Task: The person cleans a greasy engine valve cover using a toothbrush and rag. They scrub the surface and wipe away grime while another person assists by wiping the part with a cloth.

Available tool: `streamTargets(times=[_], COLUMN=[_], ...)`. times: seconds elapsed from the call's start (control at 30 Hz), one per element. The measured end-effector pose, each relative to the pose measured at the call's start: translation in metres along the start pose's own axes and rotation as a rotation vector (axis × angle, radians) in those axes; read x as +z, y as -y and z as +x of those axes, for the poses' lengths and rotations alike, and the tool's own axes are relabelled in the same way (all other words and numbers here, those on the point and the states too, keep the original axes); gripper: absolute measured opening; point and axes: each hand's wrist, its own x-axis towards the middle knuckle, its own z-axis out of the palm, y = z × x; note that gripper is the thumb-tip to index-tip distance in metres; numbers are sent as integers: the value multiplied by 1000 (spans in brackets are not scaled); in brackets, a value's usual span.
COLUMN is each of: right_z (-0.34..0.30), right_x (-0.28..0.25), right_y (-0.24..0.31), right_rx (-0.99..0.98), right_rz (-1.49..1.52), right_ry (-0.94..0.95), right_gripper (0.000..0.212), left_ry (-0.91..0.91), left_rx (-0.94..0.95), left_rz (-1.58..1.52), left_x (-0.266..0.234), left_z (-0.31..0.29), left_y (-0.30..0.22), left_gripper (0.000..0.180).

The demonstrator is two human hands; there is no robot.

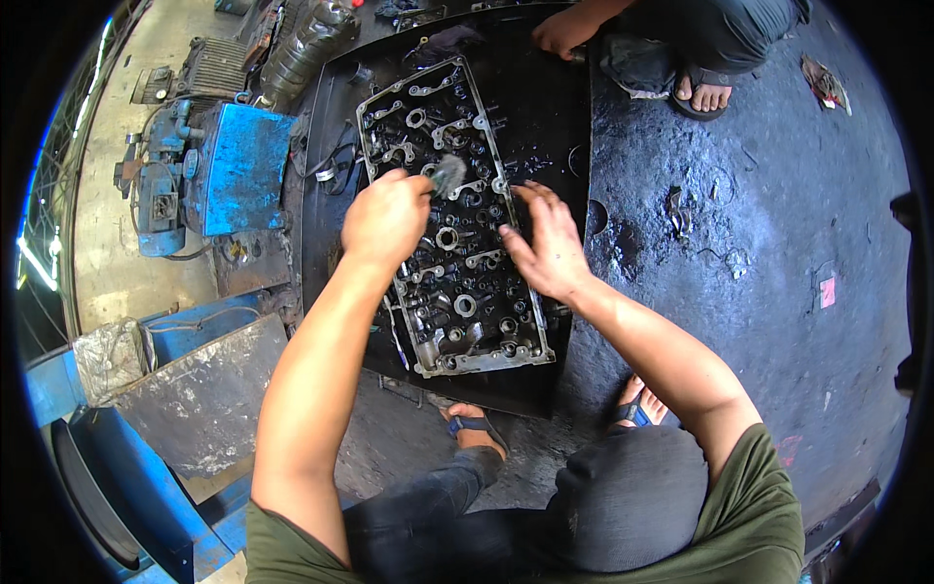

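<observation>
An oily metal cylinder head, full of round bores and cast brackets, lies lengthwise in front of me on a black sheet. My left hand is closed round a small brush, its greyish end blurred over the upper middle of the cylinder head. The grip on the handle is mostly covered by my fingers. Along the right rim of the cylinder head lies my right hand, fingers spread and nothing in it, its fingertips at the metal edge.
At the far right another person's hand rests at the sheet's edge, with that person's foot beside it. A blue machine stands on the left. A dark wet floor stretches to the right. Blue metal frames are at lower left.
</observation>
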Motion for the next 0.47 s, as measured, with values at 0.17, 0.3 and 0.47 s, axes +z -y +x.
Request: streamTargets(times=[0.17,0.3,0.47], right_z=[-8,-11,-12], right_x=[34,40,41], right_y=[7,6,2], right_rx=[-5,-10,-42], right_rz=[-18,-192,-219], right_ry=[70,175,150], right_gripper=[74,77,76], left_ry=[162,455,146], left_rx=[87,212,-88], left_rz=[83,89,75], left_x=[16,-17,6], left_z=[66,104,101], left_y=[4,21,3], left_gripper=[25,29,32])
